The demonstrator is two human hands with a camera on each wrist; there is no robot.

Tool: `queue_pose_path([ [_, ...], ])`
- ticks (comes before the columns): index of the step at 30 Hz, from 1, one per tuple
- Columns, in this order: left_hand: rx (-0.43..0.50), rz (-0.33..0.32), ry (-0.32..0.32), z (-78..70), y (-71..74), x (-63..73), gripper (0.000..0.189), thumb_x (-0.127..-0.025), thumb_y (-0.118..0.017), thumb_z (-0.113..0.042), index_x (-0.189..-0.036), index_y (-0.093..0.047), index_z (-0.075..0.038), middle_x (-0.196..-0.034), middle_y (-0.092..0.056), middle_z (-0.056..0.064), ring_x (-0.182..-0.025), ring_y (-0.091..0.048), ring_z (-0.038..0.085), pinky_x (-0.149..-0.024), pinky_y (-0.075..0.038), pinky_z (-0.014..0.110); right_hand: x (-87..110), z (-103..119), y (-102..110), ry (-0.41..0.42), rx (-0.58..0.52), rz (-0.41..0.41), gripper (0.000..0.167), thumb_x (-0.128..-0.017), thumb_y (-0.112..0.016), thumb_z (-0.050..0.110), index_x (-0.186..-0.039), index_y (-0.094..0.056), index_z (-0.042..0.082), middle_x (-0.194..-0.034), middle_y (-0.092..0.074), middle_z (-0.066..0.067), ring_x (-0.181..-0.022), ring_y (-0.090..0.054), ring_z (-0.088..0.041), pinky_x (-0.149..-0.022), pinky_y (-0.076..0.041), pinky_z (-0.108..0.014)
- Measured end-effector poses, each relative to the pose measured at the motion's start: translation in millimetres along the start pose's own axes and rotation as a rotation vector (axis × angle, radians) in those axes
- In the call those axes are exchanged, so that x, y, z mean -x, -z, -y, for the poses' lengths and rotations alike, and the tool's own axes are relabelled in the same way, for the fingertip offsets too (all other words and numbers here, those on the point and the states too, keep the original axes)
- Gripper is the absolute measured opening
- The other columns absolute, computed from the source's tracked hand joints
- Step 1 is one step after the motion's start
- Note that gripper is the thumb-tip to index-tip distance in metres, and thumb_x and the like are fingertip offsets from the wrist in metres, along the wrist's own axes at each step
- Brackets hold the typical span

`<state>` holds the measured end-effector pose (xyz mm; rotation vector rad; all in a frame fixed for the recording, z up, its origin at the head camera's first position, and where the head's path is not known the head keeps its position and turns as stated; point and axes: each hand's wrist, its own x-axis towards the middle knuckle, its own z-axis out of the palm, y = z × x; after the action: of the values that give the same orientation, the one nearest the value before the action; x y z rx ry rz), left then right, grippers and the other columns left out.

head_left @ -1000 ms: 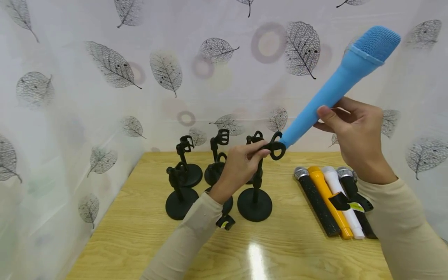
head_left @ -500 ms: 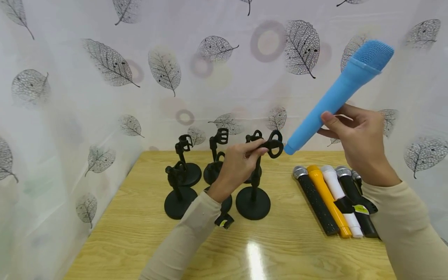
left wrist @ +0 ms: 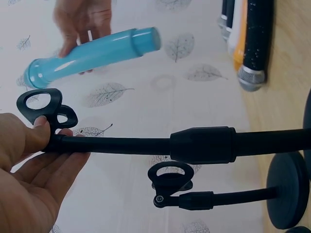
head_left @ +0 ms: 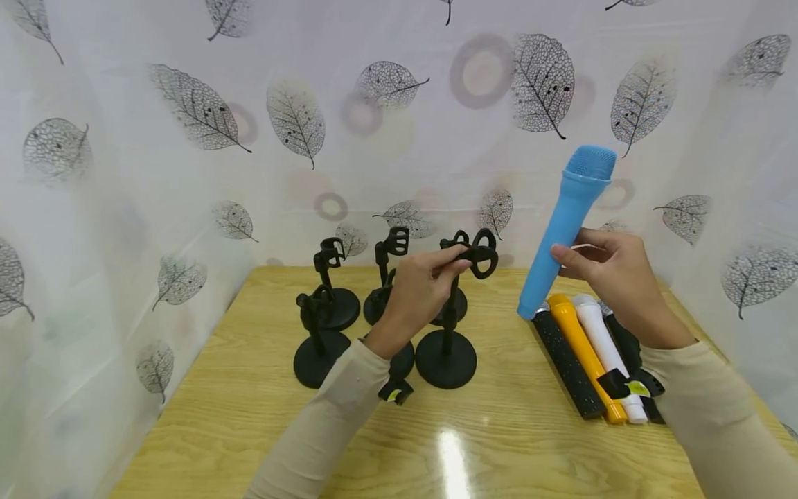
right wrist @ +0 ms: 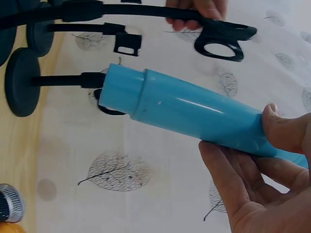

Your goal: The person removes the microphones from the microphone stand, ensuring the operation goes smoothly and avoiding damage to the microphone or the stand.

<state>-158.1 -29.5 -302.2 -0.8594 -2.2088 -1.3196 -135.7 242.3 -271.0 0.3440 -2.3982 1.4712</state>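
My right hand (head_left: pixel 614 274) grips a blue microphone (head_left: pixel 564 229) by its handle, between thumb and fingers. The mesh head is up and the narrow tail end points down to the left. My left hand (head_left: pixel 414 294) pinches the clip (head_left: pixel 480 254) at the top of a black microphone stand (head_left: pixel 446 360). In the left wrist view, the thumb presses on the base of the clip (left wrist: pixel 41 104) and the fingers lie under it. A gap separates microphone and clip, and the clip's rings hold nothing.
Several more black stands (head_left: pixel 337 308) are grouped behind and left of the gripped one. To the right, a black microphone (head_left: pixel 567 364), an orange one (head_left: pixel 580 346), a white one (head_left: pixel 601 333) and another dark one lie side by side on the wooden table (head_left: pixel 262 443). A leaf-patterned curtain (head_left: pixel 399 145) hangs behind.
The blue microphone has come down and turned more upright, its tail moving away from the clip. My right hand dropped and shifted left with it. My left hand stays at the clip, moving slightly left.
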Motion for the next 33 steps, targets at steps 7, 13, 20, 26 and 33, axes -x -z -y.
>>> queue_pose_path([
  [7, -0.016, -0.001, 0.008, 2.1, -0.5, 0.4, 0.029, -0.099, -0.068, -0.018, -0.124, -0.072, -0.004, -0.082, -0.074, 0.005, -0.047, -0.047, 0.010, -0.045, -0.035, 0.022, 3.1, -27, -9, -0.110, 0.115, 0.145, 0.057, -0.101, -0.065, 0.032, -0.137, -0.055, -0.012, -0.119, -0.066, -0.030, -0.088, -0.075, -0.016, -0.075, -0.058, -0.021],
  [13, -0.011, 0.032, 0.028, 1.7, -0.1, 1.6, 0.034, -0.099, -0.068, -0.018, -0.131, -0.068, -0.007, -0.098, -0.076, 0.007, -0.075, -0.070, 0.010, -0.061, -0.050, 0.017, 7.4, -53, -20, -0.212, 0.118, 0.252, 0.064, -0.101, -0.064, 0.038, -0.136, -0.054, -0.014, -0.122, -0.065, -0.030, -0.101, -0.070, -0.036, -0.080, -0.060, -0.038],
  [20, -0.055, 0.047, 0.005, 2.4, 5.8, 12.3, 0.044, -0.099, -0.068, -0.015, -0.142, -0.059, -0.007, -0.123, -0.071, 0.010, -0.103, -0.072, 0.015, -0.085, -0.054, 0.017, 16.0, -77, -32, -0.268, 0.157, 0.344, 0.065, -0.100, -0.067, 0.035, -0.132, -0.053, -0.020, -0.116, -0.066, -0.031, -0.093, -0.072, -0.032, -0.077, -0.061, -0.042],
  [26, -0.112, 0.039, 0.052, 2.0, 19.0, 29.0, 0.045, -0.099, -0.068, -0.020, -0.142, -0.059, -0.008, -0.125, -0.070, 0.008, -0.105, -0.071, 0.016, -0.084, -0.058, 0.026, 21.1, -91, -40, -0.283, 0.207, 0.386, 0.065, -0.100, -0.068, 0.032, -0.132, -0.051, -0.022, -0.119, -0.065, -0.034, -0.093, -0.071, -0.032, -0.074, -0.061, -0.042],
  [33, -0.106, 0.067, 0.094, 4.4, 27.3, 53.6, 0.043, -0.099, -0.069, -0.018, -0.140, -0.060, -0.007, -0.126, -0.070, 0.009, -0.107, -0.070, 0.017, -0.089, -0.055, 0.023, 25.2, -106, -50, -0.299, 0.290, 0.407, 0.047, -0.095, -0.074, 0.028, -0.110, -0.066, -0.016, -0.089, -0.071, -0.021, -0.074, -0.072, -0.024, -0.063, -0.061, -0.035],
])
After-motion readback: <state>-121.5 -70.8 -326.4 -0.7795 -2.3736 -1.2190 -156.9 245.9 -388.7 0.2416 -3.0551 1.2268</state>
